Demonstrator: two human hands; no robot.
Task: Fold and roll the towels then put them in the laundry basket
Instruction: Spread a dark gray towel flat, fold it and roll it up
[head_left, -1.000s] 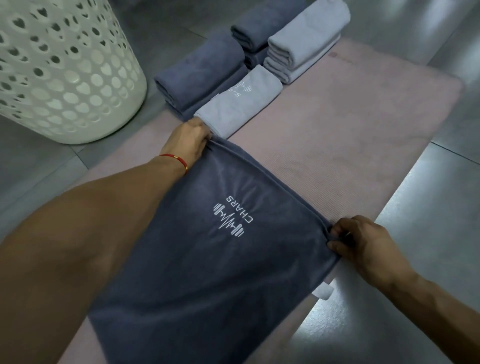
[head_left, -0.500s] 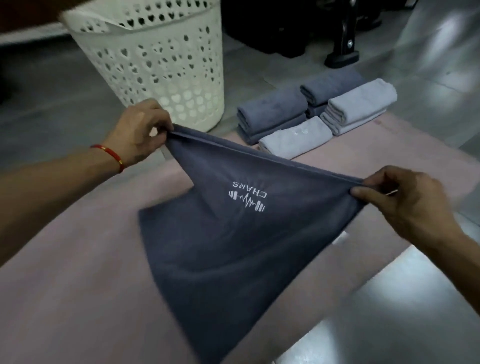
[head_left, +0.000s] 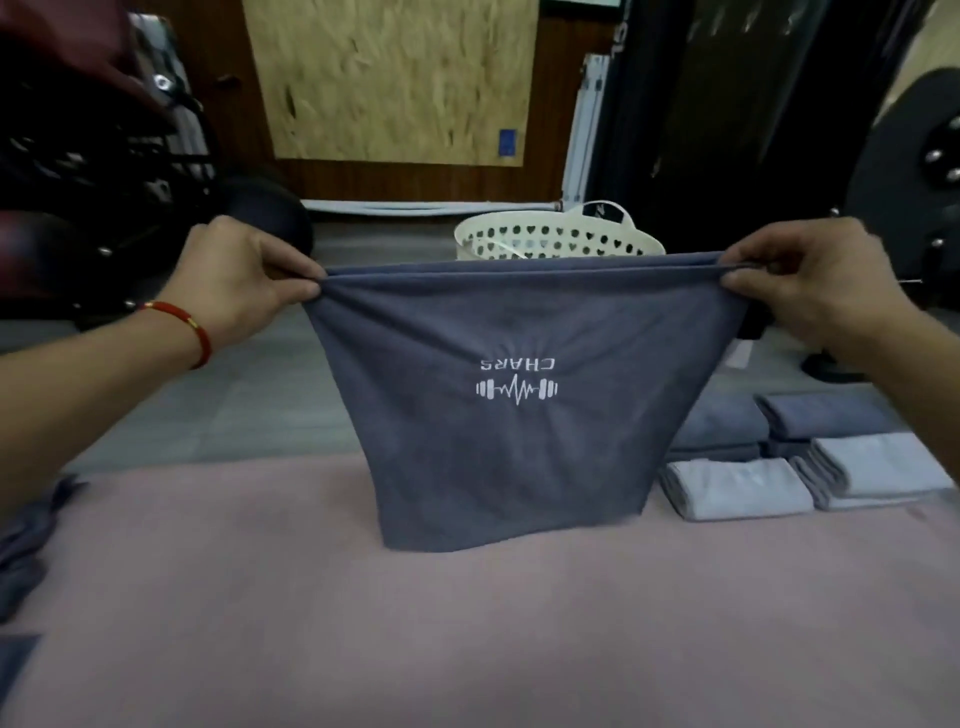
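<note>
Dark grey towel (head_left: 498, 441) with white logo, cream heart-pierced basket (head_left: 558, 240), pink mat (head_left: 467, 623), red bracelet (head_left: 189, 325).

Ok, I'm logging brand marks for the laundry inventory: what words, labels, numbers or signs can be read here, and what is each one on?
"CHARS", white, upside down to the camera, above a dumbbell and heartbeat logo: on the dark grey towel held up by the left hand and right hand.
Mark on the light grey folded towel: too faint to read.
Black tag on the laundry basket: too blurred to read.
</note>
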